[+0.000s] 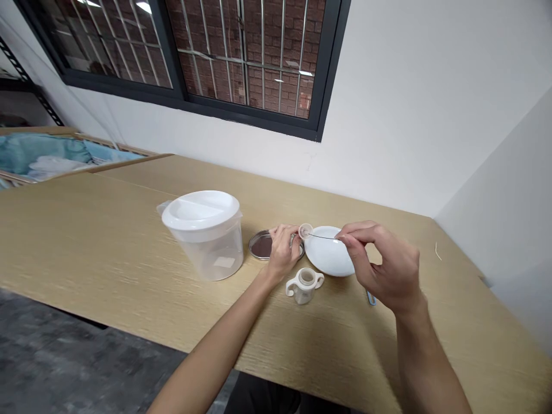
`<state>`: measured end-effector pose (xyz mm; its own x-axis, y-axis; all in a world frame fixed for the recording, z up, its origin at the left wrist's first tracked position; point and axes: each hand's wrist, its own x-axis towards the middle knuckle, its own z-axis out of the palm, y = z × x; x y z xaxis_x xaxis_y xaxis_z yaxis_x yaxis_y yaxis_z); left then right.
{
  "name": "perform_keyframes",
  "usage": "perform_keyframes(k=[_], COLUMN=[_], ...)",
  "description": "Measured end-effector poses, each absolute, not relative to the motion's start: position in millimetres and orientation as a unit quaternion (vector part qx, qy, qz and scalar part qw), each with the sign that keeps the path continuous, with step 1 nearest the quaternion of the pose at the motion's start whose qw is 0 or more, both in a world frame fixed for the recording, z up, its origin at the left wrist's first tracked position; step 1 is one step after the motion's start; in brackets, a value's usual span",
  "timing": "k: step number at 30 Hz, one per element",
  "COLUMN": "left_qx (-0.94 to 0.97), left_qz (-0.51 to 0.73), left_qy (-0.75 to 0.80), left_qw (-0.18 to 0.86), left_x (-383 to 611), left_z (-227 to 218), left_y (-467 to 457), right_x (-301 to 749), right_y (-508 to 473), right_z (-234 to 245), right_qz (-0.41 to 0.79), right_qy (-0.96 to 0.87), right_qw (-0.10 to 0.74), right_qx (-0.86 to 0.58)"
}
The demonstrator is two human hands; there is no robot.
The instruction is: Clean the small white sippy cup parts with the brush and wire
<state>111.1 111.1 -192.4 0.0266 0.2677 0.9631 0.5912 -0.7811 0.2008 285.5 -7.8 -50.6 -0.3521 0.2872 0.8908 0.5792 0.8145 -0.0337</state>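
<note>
looking down from the head camera, the left hand (282, 250) was closed narrowly, its fingertips pinching a small round translucent cap (305, 231) above the rim of a shallow round white dish (330, 253). the right hand (383, 264) was also narrow, finger and thumb holding a thin dark wire (323, 236) whose far end reached the cap. beside them stood a white two-handled cup (304, 286), with a round metal-rimmed dark disc (261, 244) under the left hand's edge and a clear plastic jug with a white lid (202, 233) further left, all on a pale wood-grain table (107, 241). a slip of the thin wire could have jabbed the left fingers, since they were so close to its tip. too much pressure could have popped the cap loose (it looked light enough to roll away), and a careless wrist could have knocked the cup over.
</note>
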Motion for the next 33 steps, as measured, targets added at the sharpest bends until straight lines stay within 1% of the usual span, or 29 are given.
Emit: perform_keyframes(k=[5, 11, 17, 33], left_qx=[-0.707, -0.706, -0.696, -0.703], left_qz=[-0.63, -0.631, -0.647, -0.648], left_qy=[-0.292, -0.285, -0.269, -0.25], left_qw=[0.137, 0.149, 0.159, 0.153], left_x=[112.3, 112.9, 113.6, 115.6], left_z=[-192.4, -191.7, -189.1, -190.6], left_y=[107.4, 105.2, 105.6, 105.8], right_x=[277.6, 267.2, 272.2, 274.9], right_y=[1.9, 17.1, 25.3, 26.2], right_z=[-57.3, -70.0, -73.0, -70.5], right_qz=[-0.119, -0.067, -0.029, 0.009], right_qy=[-0.784, -0.803, -0.791, -0.798], right_qw=[0.523, 0.499, 0.51, 0.48], right_qx=[-0.313, -0.319, -0.338, -0.364])
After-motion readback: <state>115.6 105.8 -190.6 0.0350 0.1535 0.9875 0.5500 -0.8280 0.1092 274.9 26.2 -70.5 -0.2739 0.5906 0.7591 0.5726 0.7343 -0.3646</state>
